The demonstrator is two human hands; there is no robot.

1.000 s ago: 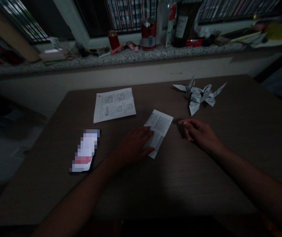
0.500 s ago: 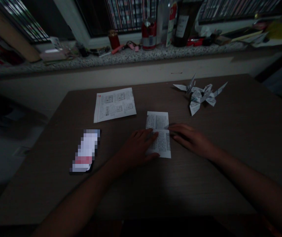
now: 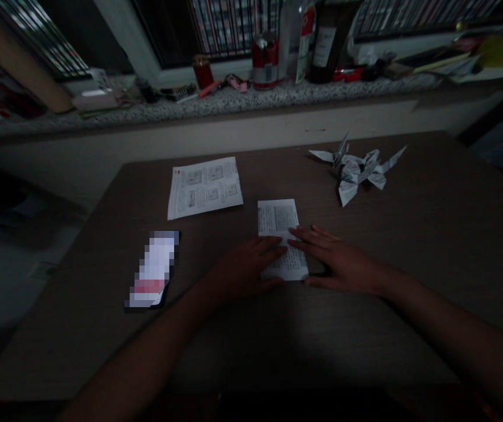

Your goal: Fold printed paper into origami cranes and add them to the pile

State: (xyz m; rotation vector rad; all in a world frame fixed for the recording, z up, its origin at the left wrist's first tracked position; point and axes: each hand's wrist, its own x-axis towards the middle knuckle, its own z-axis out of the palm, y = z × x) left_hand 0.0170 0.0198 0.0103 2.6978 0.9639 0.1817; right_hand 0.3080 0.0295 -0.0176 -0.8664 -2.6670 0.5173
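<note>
On the dark table [image 3: 414,246], one small paper [image 3: 283,223] sits straighter

A second ago it was tilted, with just the left hand [image 3: 245,266] on it; now the right hand [image 3: 346,264] touches it too. One phone [image 3: 153,266] and one printed page [image 3: 205,189] lie left of it. Both hands have fingers spread apart. The small paper lies flat under some fingertips, its top poking past them.

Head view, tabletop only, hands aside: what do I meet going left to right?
Phone → farther printed sheet → nearer printed paper → origami.
</note>
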